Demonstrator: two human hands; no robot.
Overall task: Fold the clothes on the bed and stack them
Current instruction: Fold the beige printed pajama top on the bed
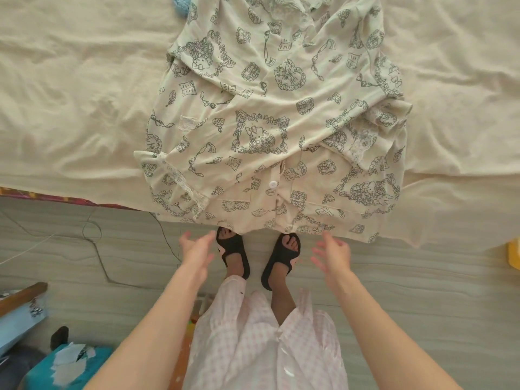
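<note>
A cream shirt (pixel 270 114) printed with dark green drawings lies spread on the bed (pixel 70 94), both sleeves folded in over its body. Its buttoned hem hangs over the bed's near edge. My left hand (pixel 197 249) and my right hand (pixel 333 253) hover just below that hem, fingers straight and spread, holding nothing and touching nothing. A corner of a blue knitted item (pixel 178 2) peeks out at the top, beside the shirt.
The bed's edge runs across the middle of the view, with a grey floor (pixel 422 291) below. My feet in black sandals (pixel 233 254) stand under the hem. Cables (pixel 92 235) trail at left. A teal box (pixel 70 367) sits at bottom left, a yellow object (pixel 514 254) at right.
</note>
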